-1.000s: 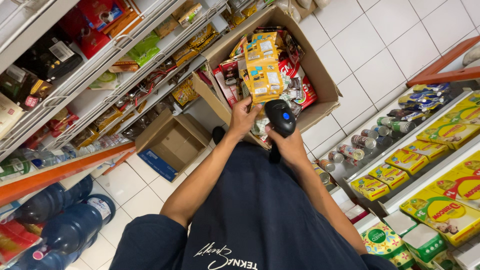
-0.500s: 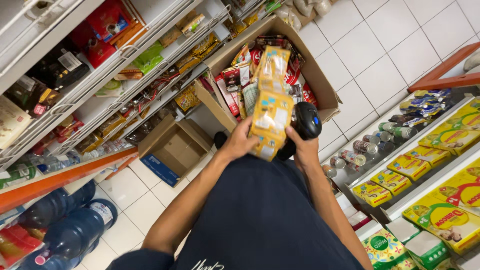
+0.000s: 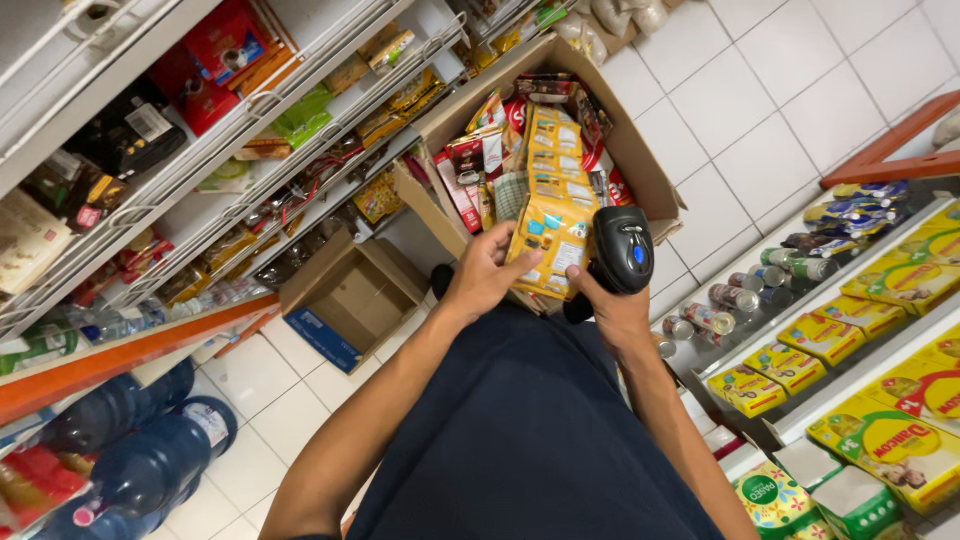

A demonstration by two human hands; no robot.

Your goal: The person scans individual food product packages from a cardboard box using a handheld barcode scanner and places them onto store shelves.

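Left hand (image 3: 488, 272) grip holds yellow sachet strip (image 3: 552, 215) | right hand (image 3: 612, 305) clasps black scanner (image 3: 622, 250) | strip apparently creased, hanging long

A small empty cardboard box (image 3: 352, 296) sat open on the white tiled floor (image 3: 760, 110). Wire shelves (image 3: 230, 130) on one side carried red cartons and green packets. Large blue water bottles (image 3: 130, 455) lay below, while yellow boxes (image 3: 890, 440) and what seemed small cans (image 3: 725, 298) filled the opposite shelf.
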